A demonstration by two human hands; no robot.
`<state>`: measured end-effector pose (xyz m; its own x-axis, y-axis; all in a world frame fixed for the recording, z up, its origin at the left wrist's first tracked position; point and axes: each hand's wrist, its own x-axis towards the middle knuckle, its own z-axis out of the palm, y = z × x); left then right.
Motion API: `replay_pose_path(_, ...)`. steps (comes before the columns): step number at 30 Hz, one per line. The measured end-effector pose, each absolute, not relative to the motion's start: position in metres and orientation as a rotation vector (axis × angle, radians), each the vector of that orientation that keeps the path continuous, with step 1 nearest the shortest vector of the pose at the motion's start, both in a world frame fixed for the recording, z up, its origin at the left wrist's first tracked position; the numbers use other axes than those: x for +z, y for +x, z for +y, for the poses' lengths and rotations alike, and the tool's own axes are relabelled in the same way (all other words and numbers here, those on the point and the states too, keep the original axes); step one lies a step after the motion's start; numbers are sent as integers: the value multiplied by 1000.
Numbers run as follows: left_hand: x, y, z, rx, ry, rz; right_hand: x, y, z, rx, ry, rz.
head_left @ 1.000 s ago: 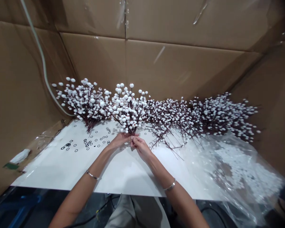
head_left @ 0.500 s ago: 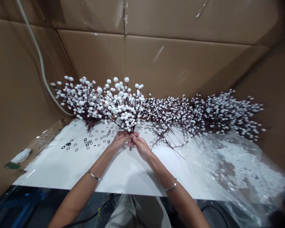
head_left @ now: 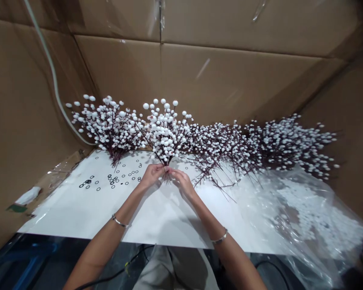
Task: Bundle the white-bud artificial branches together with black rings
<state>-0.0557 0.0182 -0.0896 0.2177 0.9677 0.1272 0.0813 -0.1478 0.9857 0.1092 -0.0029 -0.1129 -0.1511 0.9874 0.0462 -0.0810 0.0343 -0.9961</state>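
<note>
A bunch of white-berried stems stands upright at the middle of the white table. My left hand pinches its stems low down from the left. From the right, my right hand has its fingers closed at the same spot, touching the stems. The cut stem ends fan out below my fingers. Whether a ring sits around the stems is too small to tell. Small black rings lie scattered to the left of my left hand.
Another berry bunch rests at the back left. Many loose berry stems lie along the back right. A clear plastic bag with white pieces covers the right side. Cardboard walls enclose the table, with a pale cable at left.
The held bunch has shifted slightly right and turned. My fingers have moved apart a little, so the stem ends now show below them.
</note>
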Motion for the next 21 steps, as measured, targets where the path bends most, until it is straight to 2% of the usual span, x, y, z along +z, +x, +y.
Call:
replay_pose_path(5,-86,-52,12,972,1842,1199,-96,108,-6,1267,-1071,-1168)
replay_pose_path(10,-81,-35,-2,796,2182,1285,-95,107,-9,1724,-832,-882)
replay_pose_path(13,-79,-26,-7,765,2317,1329,-96,108,-9,1828,-744,-749)
replay_pose_path(21,-78,-16,-12,698,2515,1398,-93,99,-13,1508,-782,-598)
